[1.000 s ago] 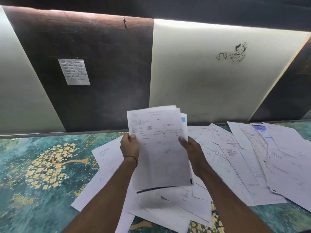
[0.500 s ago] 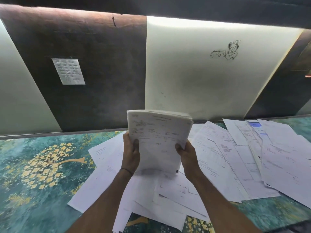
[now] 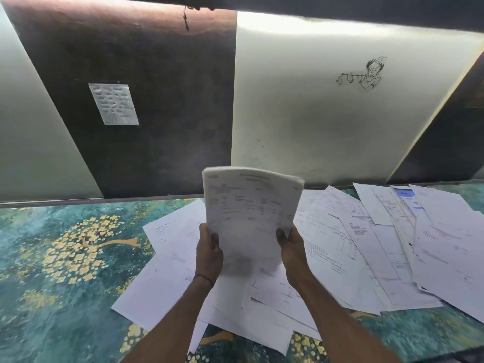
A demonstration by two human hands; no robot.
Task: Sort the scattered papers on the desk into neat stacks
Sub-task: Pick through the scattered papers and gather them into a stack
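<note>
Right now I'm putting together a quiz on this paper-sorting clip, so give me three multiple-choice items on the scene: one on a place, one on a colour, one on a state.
1. Where is the small note stuck?
A. On the pale panel beside the drawing
B. On the dark wall panel
C. Flat on the desk

2. What colour is the desk cover?
A. Teal with yellow blossoms
B. Plain red
C. Black and white checks

3. How is the bundle of papers placed?
A. Lying flat on the desk
B. Pinned under one elbow
C. Held upright by the left hand and right hand

Answers:
1 B: the note sits on the dark panel, up and left of the bundle.
2 A: teal with a yellow-flowered tree shows beside the loose sheets.
3 C: both hands grip its lower sides.
</note>
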